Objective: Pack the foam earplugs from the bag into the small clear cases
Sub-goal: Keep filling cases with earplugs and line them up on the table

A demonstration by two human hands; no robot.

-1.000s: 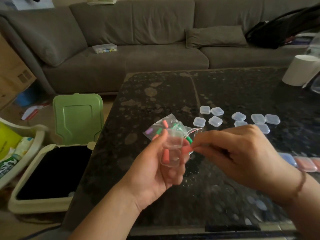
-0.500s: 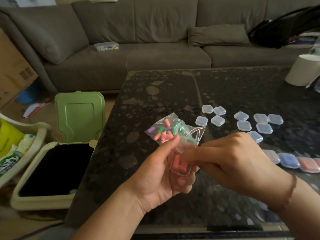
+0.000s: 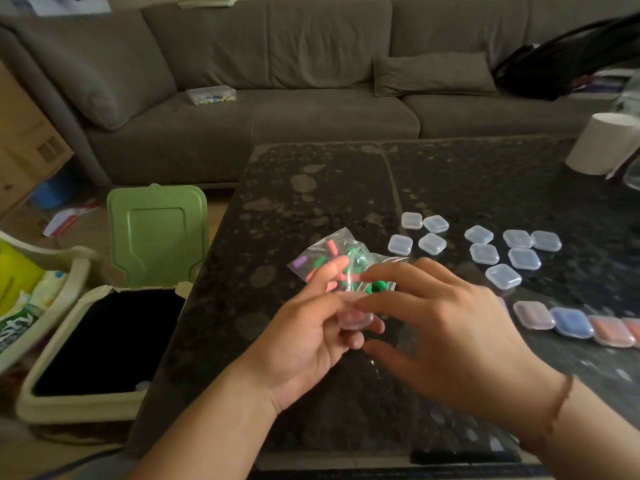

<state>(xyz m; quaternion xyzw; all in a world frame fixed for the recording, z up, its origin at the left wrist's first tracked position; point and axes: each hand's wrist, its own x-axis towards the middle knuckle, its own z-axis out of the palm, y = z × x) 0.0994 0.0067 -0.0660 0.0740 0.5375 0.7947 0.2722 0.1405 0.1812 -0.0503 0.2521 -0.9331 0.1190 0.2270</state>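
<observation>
Four filled cases (image 3: 571, 322) sit on the counter (image 3: 311, 188), nine empties (image 3: 485, 253) wait, the left hand (image 3: 308, 337) pinches another case (image 3: 356, 318), right hand (image 3: 460, 341) spread, bag (image 3: 332, 261) holding plugs.

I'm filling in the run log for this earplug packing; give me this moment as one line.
left hand holds small clear case | right hand open, fingertip on case | earplug bag on table behind | empty cases right
</observation>
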